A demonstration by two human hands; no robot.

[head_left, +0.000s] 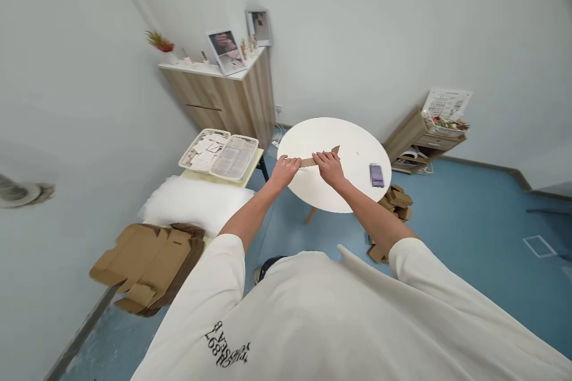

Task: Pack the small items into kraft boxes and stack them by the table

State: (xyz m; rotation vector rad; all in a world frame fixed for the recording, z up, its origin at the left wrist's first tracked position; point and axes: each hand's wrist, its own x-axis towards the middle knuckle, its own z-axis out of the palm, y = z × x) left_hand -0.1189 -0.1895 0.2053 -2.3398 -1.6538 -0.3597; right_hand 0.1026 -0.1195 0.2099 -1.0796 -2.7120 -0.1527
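Observation:
Both hands grip a brown cardboard piece [308, 162] over the round white table [326, 131]. It looks narrow from above, like a box blank seen nearly edge-on. My left hand [286, 170] is closed around its left end, near the table's left edge. Further right, my right hand [329, 168] is closed on it, and a pointed brown flap sticks out beyond the fingers. The underside of the cardboard is hidden. To the right on the table lies a purple phone-like rectangle [376, 175], blurred out.
At the left, a stack of flat box blanks [147, 256] lies beside a white wrapped roll [196, 205] and an open white basket [236, 158] with cards. Folded boxes [397, 199] sit on the floor right of the table. A wooden cabinet [223, 95] stands behind.

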